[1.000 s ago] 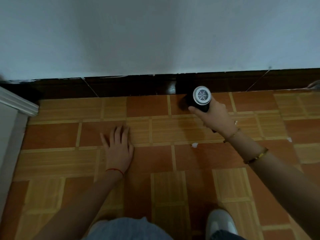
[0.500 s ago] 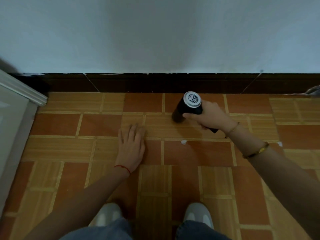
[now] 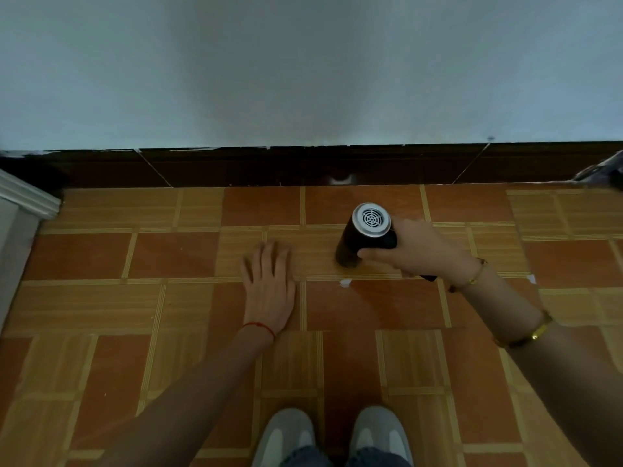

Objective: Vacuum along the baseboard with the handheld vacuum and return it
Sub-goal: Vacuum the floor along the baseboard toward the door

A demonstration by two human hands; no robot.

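Gripping the black handheld vacuum (image 3: 365, 235) in the closed right hand (image 3: 416, 251), nozzle down on the tiled floor (image 3: 371, 308), short of the dark baseboard (image 3: 269, 168); left hand (image 3: 268, 291) flat, fingers spread, beside it.

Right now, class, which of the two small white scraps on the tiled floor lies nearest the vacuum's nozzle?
The white scrap just below the black handheld vacuum's nozzle; the other scrap lies far right, beyond the right hand.
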